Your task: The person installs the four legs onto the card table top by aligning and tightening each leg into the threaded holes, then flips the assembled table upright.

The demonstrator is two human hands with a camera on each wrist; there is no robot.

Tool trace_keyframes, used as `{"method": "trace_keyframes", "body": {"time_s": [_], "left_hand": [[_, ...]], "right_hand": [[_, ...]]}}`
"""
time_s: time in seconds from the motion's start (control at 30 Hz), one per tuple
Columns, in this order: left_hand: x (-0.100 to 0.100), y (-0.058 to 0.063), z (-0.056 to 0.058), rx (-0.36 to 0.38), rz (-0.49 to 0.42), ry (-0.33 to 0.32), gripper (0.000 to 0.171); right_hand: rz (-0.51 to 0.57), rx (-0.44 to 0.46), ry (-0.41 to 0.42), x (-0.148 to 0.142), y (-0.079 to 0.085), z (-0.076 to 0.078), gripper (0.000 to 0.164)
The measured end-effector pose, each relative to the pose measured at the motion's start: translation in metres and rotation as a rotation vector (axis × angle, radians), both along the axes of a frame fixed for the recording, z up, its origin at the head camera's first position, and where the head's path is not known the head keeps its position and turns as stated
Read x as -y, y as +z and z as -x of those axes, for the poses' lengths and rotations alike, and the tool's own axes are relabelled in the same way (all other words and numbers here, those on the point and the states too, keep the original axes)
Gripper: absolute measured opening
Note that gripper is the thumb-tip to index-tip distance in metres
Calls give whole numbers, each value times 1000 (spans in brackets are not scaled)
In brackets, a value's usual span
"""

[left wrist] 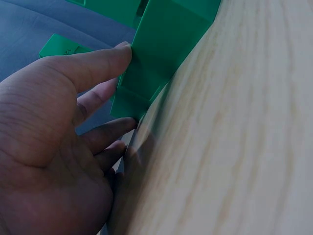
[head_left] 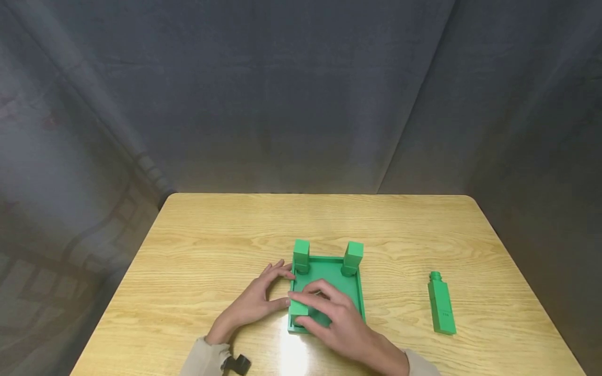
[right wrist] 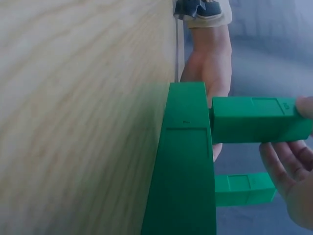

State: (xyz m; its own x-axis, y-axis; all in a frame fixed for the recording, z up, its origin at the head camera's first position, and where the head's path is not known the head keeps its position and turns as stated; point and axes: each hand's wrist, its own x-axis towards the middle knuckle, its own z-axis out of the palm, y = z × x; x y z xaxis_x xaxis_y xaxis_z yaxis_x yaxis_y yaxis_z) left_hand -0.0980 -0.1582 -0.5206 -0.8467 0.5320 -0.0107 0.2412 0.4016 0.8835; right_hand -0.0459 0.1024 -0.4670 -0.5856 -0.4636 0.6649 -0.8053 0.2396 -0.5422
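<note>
A green tray-like panel with a raised rim [head_left: 361,303] lies on the table, and square green legs stand up from its corners. My right hand [head_left: 340,321] grips the upper part of the near-left leg [head_left: 298,309] between thumb and fingers. In the right wrist view that leg [right wrist: 259,120] meets the panel [right wrist: 188,147] squarely. My left hand [head_left: 256,299] touches the panel's left side with thumb and fingertips, fingers relaxed. The far-left leg [head_left: 301,253] and far-right leg [head_left: 353,256] stand upright, untouched.
One loose green leg [head_left: 442,307] with a threaded end lies on the wooden table [head_left: 211,224] to the right. Grey curtains [head_left: 291,104] hang behind and at the sides. A black strap device [head_left: 237,364] is on my left wrist.
</note>
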Motion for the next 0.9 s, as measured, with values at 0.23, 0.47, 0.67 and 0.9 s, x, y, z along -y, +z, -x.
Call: {"method": "trace_keyframes", "body": {"time_s": [0.23, 0.47, 0.67, 0.9], "left_hand": [[0, 1, -1, 11, -5, 0, 47], [0, 1, -1, 17, -8, -3, 47], [0, 0, 0, 4, -6, -3, 48], [0, 0, 0, 8, 3, 2, 47]], "right_hand": [[-82, 27, 40, -7, 4, 4, 48], [-86, 64, 53, -13, 5, 8, 44], [-29, 92, 30, -12, 2, 9, 30], [26, 107, -3, -10, -1, 8, 33]]}}
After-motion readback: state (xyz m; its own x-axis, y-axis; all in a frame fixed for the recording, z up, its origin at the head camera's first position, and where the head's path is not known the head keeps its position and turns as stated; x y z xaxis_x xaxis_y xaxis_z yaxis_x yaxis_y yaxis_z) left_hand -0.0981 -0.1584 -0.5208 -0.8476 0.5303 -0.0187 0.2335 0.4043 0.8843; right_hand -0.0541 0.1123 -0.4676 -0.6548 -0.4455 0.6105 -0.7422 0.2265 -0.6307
